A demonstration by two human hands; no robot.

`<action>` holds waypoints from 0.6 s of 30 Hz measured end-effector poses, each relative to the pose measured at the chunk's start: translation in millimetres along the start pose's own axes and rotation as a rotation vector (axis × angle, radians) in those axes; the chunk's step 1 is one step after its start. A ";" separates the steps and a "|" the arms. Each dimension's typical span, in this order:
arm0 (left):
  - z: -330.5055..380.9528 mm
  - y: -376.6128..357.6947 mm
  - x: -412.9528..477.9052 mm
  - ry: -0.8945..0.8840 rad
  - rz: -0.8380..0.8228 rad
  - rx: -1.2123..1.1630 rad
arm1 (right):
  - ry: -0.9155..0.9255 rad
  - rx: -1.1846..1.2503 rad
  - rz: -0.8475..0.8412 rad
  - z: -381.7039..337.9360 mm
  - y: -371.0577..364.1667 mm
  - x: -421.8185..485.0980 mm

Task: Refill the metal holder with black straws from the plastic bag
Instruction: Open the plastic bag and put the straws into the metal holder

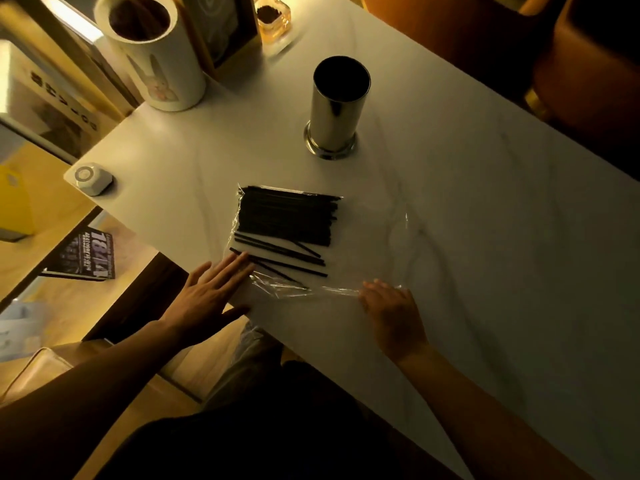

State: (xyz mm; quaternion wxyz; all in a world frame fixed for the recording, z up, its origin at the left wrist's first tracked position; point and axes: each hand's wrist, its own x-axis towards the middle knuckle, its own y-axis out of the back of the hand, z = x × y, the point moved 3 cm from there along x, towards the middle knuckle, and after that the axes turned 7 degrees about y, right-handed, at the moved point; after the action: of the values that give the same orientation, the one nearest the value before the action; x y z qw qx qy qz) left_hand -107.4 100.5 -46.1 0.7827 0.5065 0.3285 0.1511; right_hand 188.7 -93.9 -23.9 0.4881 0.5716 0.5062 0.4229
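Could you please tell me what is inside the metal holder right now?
The metal holder stands upright on the table; its open mouth shows only darkness, with no straws sticking out. Its bottom is hidden in shadow.

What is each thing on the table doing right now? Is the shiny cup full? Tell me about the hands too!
Metal holder: upright, looks empty, dark inside.
Black straws: lying flat in a pile, a few loose at the near side.
Plastic bag: clear, flat on the table, crumpled at its near edge.
Left hand: open, fingers spread, fingertips at the loose straws.
Right hand: touching the bag's near edge; grip unclear.
White rabbit cup: upright, dark contents.
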 end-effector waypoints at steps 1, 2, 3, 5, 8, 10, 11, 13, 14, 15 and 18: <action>1.2 2.4 -1.7 0.014 0.033 -0.009 | 0.000 0.006 0.018 1.5 5.9 4.1; 1.9 5.3 -3.4 0.030 0.071 -0.019 | 0.002 0.008 0.031 3.1 12.6 8.3; 2.4 8.3 -5.1 0.042 0.107 -0.035 | 0.010 0.005 0.047 5.1 19.5 12.6; 4.2 14.1 -8.5 0.046 0.168 -0.071 | 0.039 -0.012 0.081 9.0 36.0 23.3; 8.6 33.9 -9.4 0.023 0.266 -0.164 | 0.107 -0.032 0.110 14.8 64.1 43.5; 13.3 52.7 -6.1 0.002 0.304 -0.222 | 0.165 -0.028 0.102 21.9 83.6 57.6; 15.8 64.0 -3.8 -0.004 0.317 -0.263 | 0.196 -0.028 0.074 26.4 92.3 64.7; 17.5 90.0 -0.4 0.046 0.336 -0.367 | 0.270 -0.046 0.017 34.0 111.0 78.2; 17.2 102.1 0.7 0.096 0.337 -0.416 | 0.297 -0.050 -0.003 36.3 120.9 84.7; 16.5 112.3 1.5 0.137 0.328 -0.447 | 0.320 -0.053 -0.026 38.4 129.1 90.4; 18.0 144.9 6.9 0.152 0.383 -0.434 | 0.335 -0.099 -0.040 39.4 155.2 107.7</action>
State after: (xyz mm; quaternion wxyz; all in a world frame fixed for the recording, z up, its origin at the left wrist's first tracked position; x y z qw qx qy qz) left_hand -76.3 155.9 85.6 0.8032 0.3675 0.2446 0.4001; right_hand 267.0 6.0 121.4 0.4329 0.4580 0.5703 0.5268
